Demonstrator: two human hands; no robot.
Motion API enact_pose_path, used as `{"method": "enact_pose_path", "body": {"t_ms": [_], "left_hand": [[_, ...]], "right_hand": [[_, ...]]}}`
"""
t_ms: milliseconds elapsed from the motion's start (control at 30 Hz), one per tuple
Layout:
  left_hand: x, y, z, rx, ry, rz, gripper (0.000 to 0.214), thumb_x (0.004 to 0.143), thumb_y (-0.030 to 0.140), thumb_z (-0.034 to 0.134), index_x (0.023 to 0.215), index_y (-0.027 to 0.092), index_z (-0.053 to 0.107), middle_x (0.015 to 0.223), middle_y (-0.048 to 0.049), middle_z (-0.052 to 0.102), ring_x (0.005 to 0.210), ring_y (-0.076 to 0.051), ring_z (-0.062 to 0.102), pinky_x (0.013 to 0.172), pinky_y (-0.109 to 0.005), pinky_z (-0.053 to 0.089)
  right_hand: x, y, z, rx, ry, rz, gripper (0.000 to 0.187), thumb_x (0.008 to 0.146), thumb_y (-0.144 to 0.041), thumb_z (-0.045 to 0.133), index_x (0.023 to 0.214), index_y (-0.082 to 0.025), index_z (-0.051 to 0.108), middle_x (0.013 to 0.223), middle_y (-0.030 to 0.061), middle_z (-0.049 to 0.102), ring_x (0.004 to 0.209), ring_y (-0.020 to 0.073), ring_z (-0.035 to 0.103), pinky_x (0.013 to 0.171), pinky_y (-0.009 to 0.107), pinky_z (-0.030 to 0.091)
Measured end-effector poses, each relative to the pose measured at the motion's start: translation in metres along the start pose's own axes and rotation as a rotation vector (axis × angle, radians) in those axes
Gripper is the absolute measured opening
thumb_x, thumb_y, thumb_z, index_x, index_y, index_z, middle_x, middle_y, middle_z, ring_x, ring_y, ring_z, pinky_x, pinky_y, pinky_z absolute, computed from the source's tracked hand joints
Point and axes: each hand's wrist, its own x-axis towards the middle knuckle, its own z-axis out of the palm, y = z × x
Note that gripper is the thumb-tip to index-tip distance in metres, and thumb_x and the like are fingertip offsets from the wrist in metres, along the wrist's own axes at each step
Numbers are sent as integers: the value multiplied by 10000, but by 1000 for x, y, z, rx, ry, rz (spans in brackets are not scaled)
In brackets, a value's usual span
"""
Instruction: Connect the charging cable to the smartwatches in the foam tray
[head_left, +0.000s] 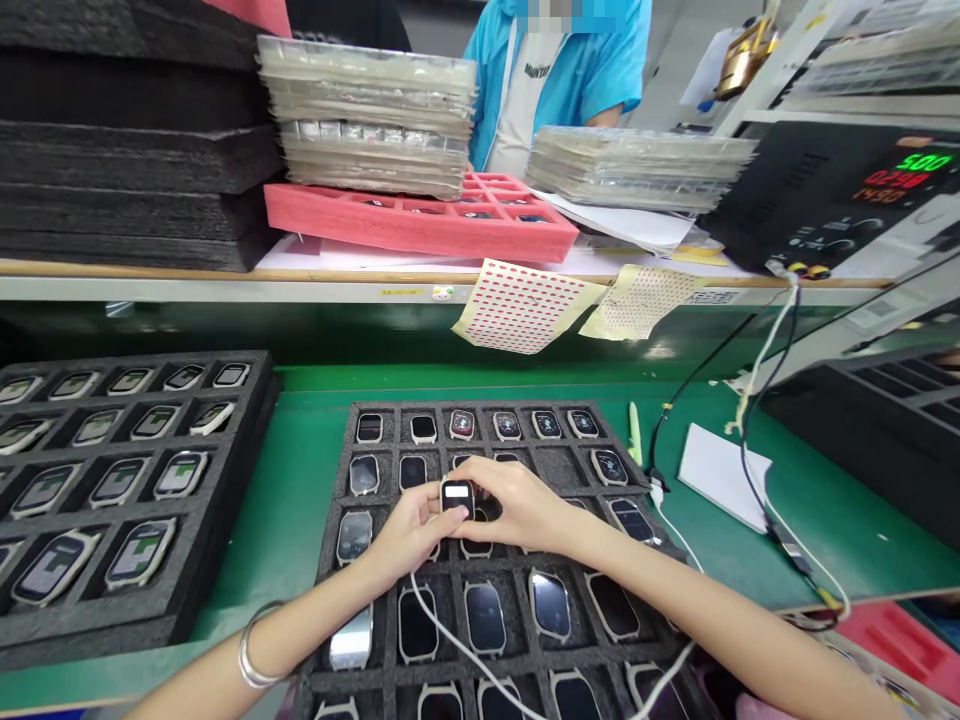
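Observation:
A small smartwatch body (457, 497) without a strap, its screen lit with a white block, is held up over a dark foam tray (561, 466). My left hand (405, 528) grips it from the left side, fingers closed around its edge. From the right, my right hand (519, 500) has its thumb and fingers bent round the same watch. A white cable (451, 638) runs down from beneath my left hand and curves to the right; its end is hidden. Several watch bodies sit in the tray's compartments below, some showing lit dials.
Another foam tray of watches (191, 560) stands on the left. Above, a shelf carries black foam stacks (135, 160), clear plastic trays (367, 110), a pink foam tray (420, 228) and a power supply (817, 200). White paper (724, 475) lies right. A person in blue (626, 60) stands opposite.

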Motion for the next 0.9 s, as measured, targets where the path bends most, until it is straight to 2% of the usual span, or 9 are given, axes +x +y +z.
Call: {"method": "enact_pose_path", "body": {"t_ms": [67, 233, 467, 633, 700, 767, 833, 900], "left_hand": [[0, -2, -1, 20, -9, 8, 284, 728, 352, 733, 866, 117, 654, 643, -4, 588, 701, -156, 565, 662, -239, 429], [0, -11, -7, 78, -64, 47, 248, 789, 296, 680, 959, 120, 641, 879, -61, 658, 824, -176, 578, 752, -260, 423], [-2, -7, -7, 177, -129, 80, 256, 842, 270, 612, 1056, 130, 611, 965, -76, 648, 926, -204, 572, 817, -288, 420], [-3, -4, -4, 262, -110, 80, 232, 859, 301, 576, 1031, 148, 601, 957, -58, 621, 926, -204, 552, 840, -300, 415], [-5, -4, -5, 328, -122, 69, 248, 864, 329, 562, 1045, 161, 579, 945, -49, 599, 920, -200, 537, 836, -294, 411], [-8, -5, -7, 400, -175, 21, 303, 845, 361, 585, 1076, 172, 535, 889, -27, 563, 807, -173, 520, 737, -265, 420], [-11, -6, -9, 434, -241, -41, 352, 825, 379, 611, 1086, 181, 482, 848, -1, 516, 665, -126, 451, 616, -232, 386], [-12, -6, -10, 430, -269, -81, 358, 835, 378, 604, 1089, 190, 436, 869, 7, 490, 607, -94, 381, 573, -216, 347]], "right_hand": [[-3, 3, 3, 59, 29, -11, 365, 807, -332, 693, 1077, -149, 530, 960, 72, 620, 833, 199, 610, 703, 290, 498], [-10, 7, 10, 163, 93, -77, 336, 836, -307, 667, 1089, -154, 507, 1016, 84, 610, 916, 195, 593, 767, 300, 494], [-16, 5, 13, 176, 92, -59, 362, 833, -286, 674, 1116, -160, 487, 1060, 92, 600, 974, 202, 585, 790, 305, 497], [-14, 3, 11, 112, 63, -58, 360, 850, -311, 654, 1135, -171, 485, 1077, 77, 608, 987, 200, 587, 812, 312, 496], [-14, 1, 7, 27, 56, -85, 340, 858, -322, 640, 1118, -154, 499, 1080, 96, 612, 992, 221, 585, 831, 345, 489], [-15, -1, -2, -73, 48, -143, 314, 850, -314, 639, 1083, -136, 526, 1060, 115, 621, 975, 246, 586, 836, 384, 481], [-19, -2, -18, -122, 39, -183, 302, 835, -312, 646, 1059, -136, 545, 1025, 111, 631, 945, 250, 591, 830, 395, 477], [-27, 3, -37, -118, 75, -139, 334, 821, -347, 661, 1066, -151, 545, 1016, 99, 632, 945, 243, 591, 843, 388, 471]]}}
